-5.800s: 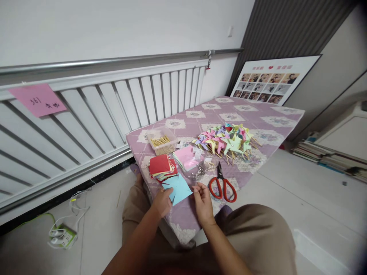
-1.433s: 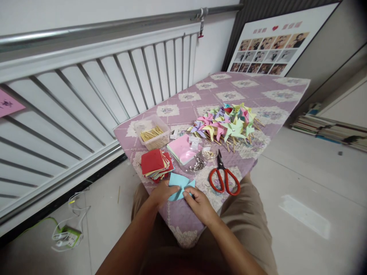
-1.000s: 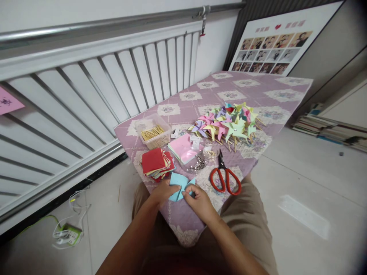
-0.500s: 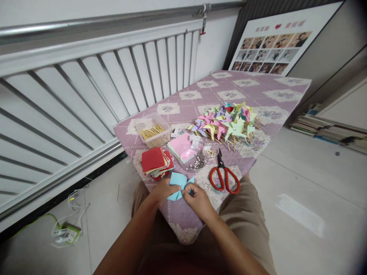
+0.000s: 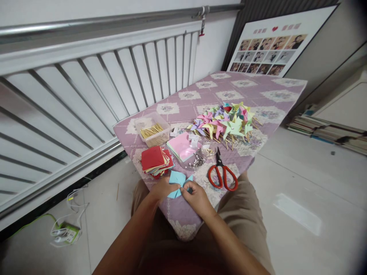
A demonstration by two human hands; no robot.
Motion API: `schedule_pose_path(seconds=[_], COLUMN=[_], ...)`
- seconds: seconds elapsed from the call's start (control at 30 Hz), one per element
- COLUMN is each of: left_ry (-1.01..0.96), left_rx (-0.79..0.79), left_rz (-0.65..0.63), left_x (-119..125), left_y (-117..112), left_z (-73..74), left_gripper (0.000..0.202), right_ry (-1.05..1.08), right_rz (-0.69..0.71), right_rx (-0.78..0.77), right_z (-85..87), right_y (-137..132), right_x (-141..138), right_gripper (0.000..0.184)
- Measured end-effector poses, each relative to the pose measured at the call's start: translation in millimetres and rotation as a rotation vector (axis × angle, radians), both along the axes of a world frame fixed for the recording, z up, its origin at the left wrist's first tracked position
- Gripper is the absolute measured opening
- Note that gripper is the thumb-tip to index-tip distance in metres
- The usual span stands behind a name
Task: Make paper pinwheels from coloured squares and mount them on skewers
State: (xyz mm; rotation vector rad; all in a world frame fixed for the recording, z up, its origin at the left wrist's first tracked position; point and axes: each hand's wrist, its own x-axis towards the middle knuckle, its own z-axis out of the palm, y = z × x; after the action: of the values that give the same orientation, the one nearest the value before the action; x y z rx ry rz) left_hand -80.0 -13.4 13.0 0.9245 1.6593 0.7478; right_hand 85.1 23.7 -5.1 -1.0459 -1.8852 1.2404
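A blue paper pinwheel [image 5: 177, 178], partly folded, is between my hands over the near corner of the table. My left hand [image 5: 164, 189] pinches it from the left, with the thumb near its centre. The fingers of my right hand [image 5: 195, 194] are closed on the right side of the same paper, close to the left thumb; whether a small part is between them I cannot make out. Left of the pinwheel lies a stack of red and pale paper squares [image 5: 155, 160]. Scissors with red handles [image 5: 220, 175] rest to the right of my right hand.
A clear dish of metal pins [image 5: 197, 160] and a small round dish [image 5: 208, 151] stand beyond my hands, beside pink paper squares [image 5: 183, 144]. A plastic box [image 5: 156, 139] holds thin sticks. Finished pinwheels [image 5: 226, 124] lie heaped farther back. A radiator [image 5: 114, 84] borders the table's left side.
The view has shifted slightly. Both hands stay on the blue pinwheel, the right fingers still near its centre; little else differs.
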Motion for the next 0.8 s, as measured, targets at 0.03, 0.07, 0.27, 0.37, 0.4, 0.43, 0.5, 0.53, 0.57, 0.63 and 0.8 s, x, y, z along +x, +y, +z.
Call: schedule_pose_path(seconds=[0.03, 0.07, 0.27, 0.37, 0.4, 0.43, 0.5, 0.53, 0.57, 0.63, 0.8], left_ry=[-0.003, -0.005, 0.005, 0.029, 0.041, 0.052, 0.067, 0.070, 0.072, 0.071, 0.079], left_rx=[0.019, 0.034, 0.064, 0.069, 0.069, 0.069, 0.071, 0.072, 0.071, 0.063, 0.063], left_rz=[-0.006, -0.015, -0.033, -0.035, -0.033, -0.033, -0.036, -0.037, -0.042, -0.057, -0.131], left_x=[0.0, 0.0, 1.6, 2.6, 2.7, 2.7, 2.1, 1.7, 1.2, 0.5, -0.2], left_y=[-0.2, -0.4, 0.1, 0.4, 0.4, 0.5, 0.7, 0.9, 1.0, 0.9, -2.1], left_z=[-0.5, -0.7, 1.9, 1.1, 0.5, -0.1, -1.0, -1.1, -1.0, 0.2, 11.7], left_gripper=[0.017, 0.018, 0.015, 0.014, 0.014, 0.014, 0.015, 0.016, 0.017, 0.021, 0.016], right_ry=[0.002, 0.005, 0.020, 0.035, 0.043, 0.054, 0.086, 0.106, 0.129, 0.182, 0.281], right_rz=[-0.001, -0.003, -0.010, -0.014, -0.017, -0.023, -0.044, -0.064, -0.090, -0.155, -0.226], right_rx=[0.000, 0.000, -0.003, -0.014, -0.020, -0.028, -0.045, -0.056, -0.068, -0.099, -0.195], right_z=[-0.2, -0.3, -1.1, -0.8, -0.5, -0.2, -0.2, -0.8, -1.7, -4.3, -4.1], right_y=[-0.2, -0.3, -0.5, -0.2, -0.3, -0.5, -1.7, -2.6, -3.6, -5.0, 4.2], right_x=[-0.1, -0.1, 0.1, 0.2, 0.4, 0.6, 1.4, 2.1, 2.9, 5.0, 15.6], right_gripper=[0.021, 0.021, 0.021, 0.022, 0.022, 0.021, 0.018, 0.016, 0.015, 0.018, 0.044])
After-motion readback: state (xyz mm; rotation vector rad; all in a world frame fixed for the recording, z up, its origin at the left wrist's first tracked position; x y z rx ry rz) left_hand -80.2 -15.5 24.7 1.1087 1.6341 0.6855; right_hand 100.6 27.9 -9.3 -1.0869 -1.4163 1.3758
